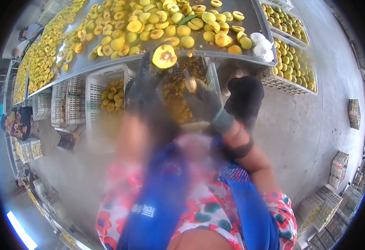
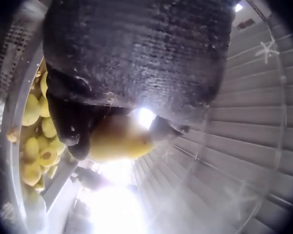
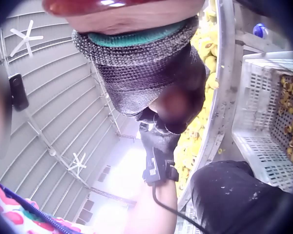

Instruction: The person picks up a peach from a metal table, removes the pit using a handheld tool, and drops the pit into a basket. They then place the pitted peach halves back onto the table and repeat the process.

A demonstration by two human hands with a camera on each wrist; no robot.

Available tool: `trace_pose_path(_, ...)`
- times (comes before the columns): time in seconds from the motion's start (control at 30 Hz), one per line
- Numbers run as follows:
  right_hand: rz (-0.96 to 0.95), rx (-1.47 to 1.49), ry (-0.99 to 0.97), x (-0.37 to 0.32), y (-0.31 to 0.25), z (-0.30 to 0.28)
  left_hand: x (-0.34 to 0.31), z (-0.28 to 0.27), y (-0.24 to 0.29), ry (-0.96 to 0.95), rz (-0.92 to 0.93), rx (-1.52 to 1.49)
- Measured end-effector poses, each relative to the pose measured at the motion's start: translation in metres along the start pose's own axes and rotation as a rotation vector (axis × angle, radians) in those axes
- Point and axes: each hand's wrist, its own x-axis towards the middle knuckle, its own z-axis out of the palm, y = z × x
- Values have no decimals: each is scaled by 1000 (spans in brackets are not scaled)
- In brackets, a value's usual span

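Observation:
In the head view my left hand (image 1: 147, 79), in a dark glove, holds a halved yellow peach (image 1: 164, 56) at the table's edge. Its cut face is turned up, with a brown hollow around a pale centre. The left wrist view shows gloved fingers curled around the same peach half (image 2: 119, 142). To the right, my gloved right hand (image 1: 202, 100) grips a short knife with a light handle (image 1: 190, 85), its narrow metal tip pointing toward the table. In the right wrist view the right glove (image 3: 151, 87) hides the knife.
Whole and halved peaches (image 1: 153, 18) cover the metal table (image 1: 270, 37). Below its edge stand a crate of brown and yellow scraps (image 1: 209, 71) and a white crate with peaches (image 1: 91, 93). Full crates (image 1: 290, 85) stand at the right, by a white plastic bag (image 1: 262, 46).

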Motion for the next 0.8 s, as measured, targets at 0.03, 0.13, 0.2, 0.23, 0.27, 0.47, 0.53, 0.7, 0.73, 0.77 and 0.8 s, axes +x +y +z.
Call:
trace_pose_path(0.03, 33, -1, -10, -1, -8, 0, -4, 2, 20, 20, -179, -192)
trace_pose_path(0.13, 72, -20, -20, -5, -36, -4, -18, 9, 28, 42, -385, -693)
trace_pose_path(0.2, 15, -56, 3, -8, -40, -2, -28, 14, 26, 80, -443, -992)
trace_pose_path(0.23, 8, -48, 7, -10, -40, -2, -29, 13, 31, 73, -449, -1019)
trace_pose_path(0.27, 1, -41, 11, -11, -41, -2, -30, 14, 36, 63, -455, -1032)
trace_pose_path(0.47, -85, -34, 50, -16, -42, -1, -26, 21, 64, 61, -349, -767)
trace_pose_path(0.53, -23, 65, 24, -18, -43, 0, -26, 27, 67, 96, -308, -700)
trace_pose_path(0.7, -83, 43, 26, -18, -35, 5, -30, 35, 68, 189, -348, -643)
trace_pose_path(0.73, -102, -6, 31, -18, -35, 5, -30, 36, 68, 200, -358, -623)
trace_pose_path(0.77, -121, -56, 36, -19, -34, 4, -30, 37, 68, 207, -335, -610)
trace_pose_path(0.8, -138, -104, 40, -19, -34, 4, -31, 37, 68, 215, -314, -596)
